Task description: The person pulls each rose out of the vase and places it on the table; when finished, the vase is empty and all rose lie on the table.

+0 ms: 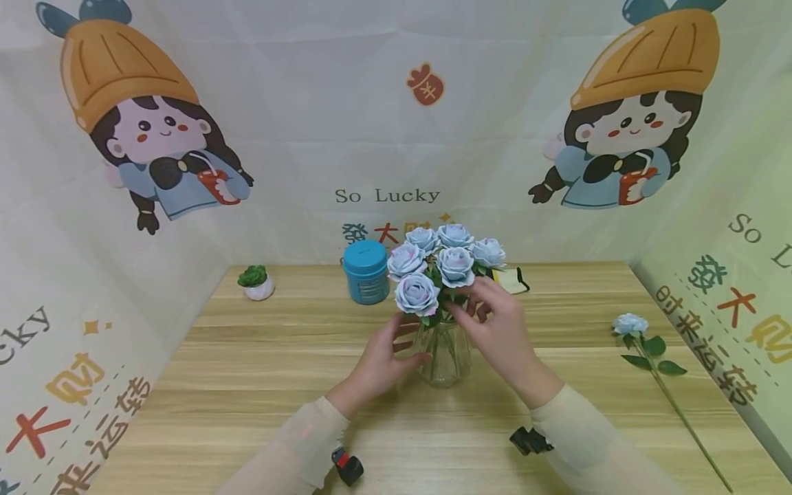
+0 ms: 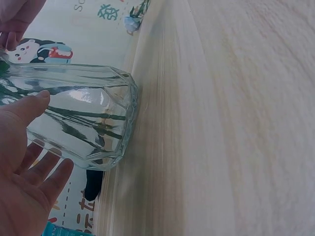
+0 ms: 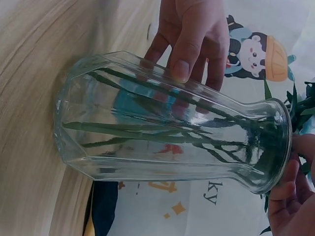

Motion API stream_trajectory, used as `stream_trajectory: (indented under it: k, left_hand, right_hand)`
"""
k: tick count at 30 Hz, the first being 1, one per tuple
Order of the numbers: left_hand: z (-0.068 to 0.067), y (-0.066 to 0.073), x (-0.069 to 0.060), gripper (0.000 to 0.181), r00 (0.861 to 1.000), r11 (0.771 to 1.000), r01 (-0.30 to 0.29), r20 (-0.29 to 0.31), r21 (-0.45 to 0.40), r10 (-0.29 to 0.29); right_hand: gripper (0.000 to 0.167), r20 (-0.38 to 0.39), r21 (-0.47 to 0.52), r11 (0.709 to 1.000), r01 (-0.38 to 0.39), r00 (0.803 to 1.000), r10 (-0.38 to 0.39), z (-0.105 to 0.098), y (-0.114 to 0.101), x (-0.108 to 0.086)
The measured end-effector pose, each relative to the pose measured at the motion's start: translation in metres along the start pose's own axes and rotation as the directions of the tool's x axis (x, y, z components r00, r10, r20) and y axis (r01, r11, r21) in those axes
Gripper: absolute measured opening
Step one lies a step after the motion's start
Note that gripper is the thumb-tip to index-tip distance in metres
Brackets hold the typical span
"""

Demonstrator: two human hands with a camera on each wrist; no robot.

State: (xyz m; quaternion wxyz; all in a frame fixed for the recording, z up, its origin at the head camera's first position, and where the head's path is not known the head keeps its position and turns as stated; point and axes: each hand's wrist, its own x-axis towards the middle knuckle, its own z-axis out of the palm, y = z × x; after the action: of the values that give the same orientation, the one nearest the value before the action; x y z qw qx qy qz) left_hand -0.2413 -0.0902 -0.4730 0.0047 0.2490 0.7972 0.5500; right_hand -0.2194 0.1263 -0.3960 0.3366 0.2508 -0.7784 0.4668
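Note:
A clear glass vase (image 1: 445, 357) stands upright on the table, its faceted sides showing green stems inside. Several pale blue artificial roses (image 1: 456, 267) bunch above its mouth. My left hand (image 1: 385, 357) holds the vase from the left, thumb across the near side; in the right wrist view its fingers show through the glass. Just above the rim (image 3: 283, 147), my right hand (image 1: 498, 330) reaches into the bunch from the right, fingers curled about a rose's stem under the blooms. Leaves and fingers hide which stem it is.
Behind the vase stands a blue lidded tub (image 1: 366, 271), with a black-and-cream item (image 1: 512, 280) partly hidden to the right. A small potted plant (image 1: 256, 282) sits at the back left. One loose rose (image 1: 631, 324) lies along the right side, its long stem pointing forward.

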Motion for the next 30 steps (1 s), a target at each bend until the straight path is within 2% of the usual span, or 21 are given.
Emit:
stream_trajectory:
  k: [6, 13, 18, 23, 30]
  left_hand:
    - [0.0, 0.0, 0.0, 0.074, 1.0, 1.0, -0.01, -0.002, -0.012, 0.01]
    - [0.0, 0.001, 0.0, 0.073, 1.0, 1.0, -0.011, -0.008, -0.016, 0.011]
    - [0.0, 0.0, 0.0, 0.073, 1.0, 1.0, -0.007, -0.009, -0.019, 0.007]
    - [0.0, 0.0, 0.0, 0.074, 1.0, 1.0, 0.004, -0.004, -0.009, -0.004]
    - [0.0, -0.001, 0.001, 0.074, 1.0, 1.0, 0.006, -0.007, -0.014, -0.006]
  right_hand:
    - [0.02, -0.048, -0.03, 0.999, -0.036, 0.998, 0.034, 0.005, 0.002, 0.004]
    - [0.018, -0.06, -0.02, 0.996, -0.089, 0.994, 0.088, 0.009, 0.003, 0.006]
    - [0.017, -0.063, 0.026, 0.985, -0.171, 0.983, 0.172, 0.011, 0.002, 0.006]
    - [0.017, -0.063, 0.01, 0.97, -0.242, 0.968, 0.242, 0.011, 0.0, 0.006]
    - [0.016, -0.055, -0.018, 0.97, -0.244, 0.969, 0.242, 0.011, -0.002, 0.008]
